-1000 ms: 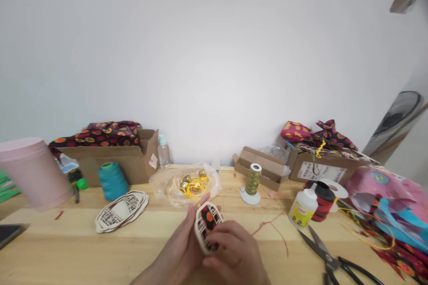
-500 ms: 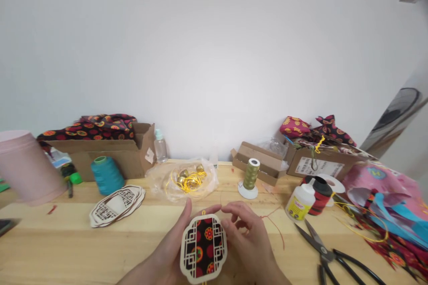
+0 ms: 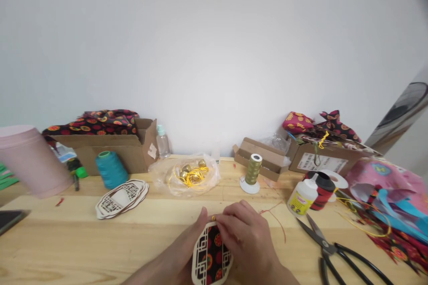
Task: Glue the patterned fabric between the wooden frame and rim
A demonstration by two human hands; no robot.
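Observation:
A wooden fretwork plaque (image 3: 214, 254) with a dark floral fabric centre is held low at the front of the table. My left hand (image 3: 187, 245) grips it from the left side, thumb along the upper edge. At the top, my right hand (image 3: 245, 236) pinches with closed fingers around a small yellow cord loop (image 3: 213, 218). The right palm covers the plaque's right edge, and the exact fingertip hold is partly hidden.
Black-handled scissors (image 3: 329, 247), a glue bottle (image 3: 302, 197) and a red thread spool (image 3: 323, 191) lie right. Olive thread (image 3: 253, 171) and a bag of bells (image 3: 190, 176) stand behind. Left are stacked wooden frames (image 3: 122, 198), a teal thread cone (image 3: 112, 171) and a pink bin (image 3: 35, 164).
My right hand has closed in over the plaque's top right and now reaches the cord loop. The plaque sits a little lower and further right in view.

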